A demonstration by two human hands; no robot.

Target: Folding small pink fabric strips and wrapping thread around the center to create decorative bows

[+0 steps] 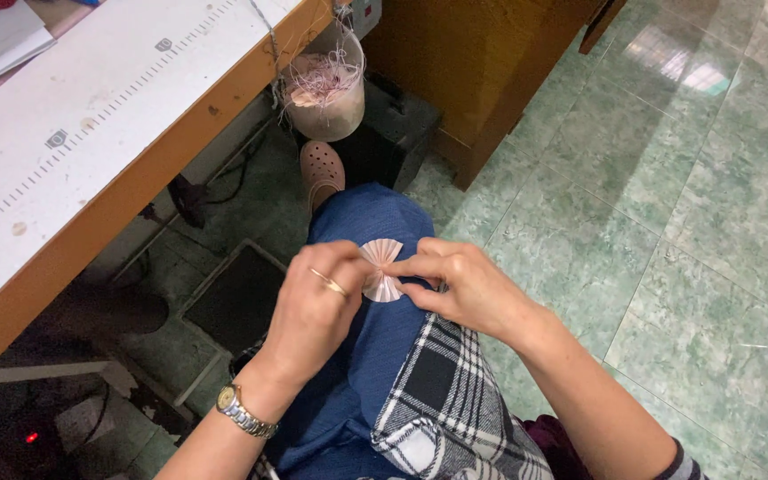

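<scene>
Seen from the head camera, a seated person's left hand [313, 307] and right hand [464, 284] pinch a small pleated pink fabric piece [382, 271] between fingertips at its gathered middle, above a knee in blue trousers [366, 222]. Beyond the knee stands a translucent bucket [329, 89] of pink thread scraps; left of the knee runs a white worktable [91, 116] with a ruler strip.

Looks like a sewing workshop: long worktable [91, 116] marked with ruler scales, bucket of thread scraps [326, 89], foot pedal [233, 298] below.
</scene>
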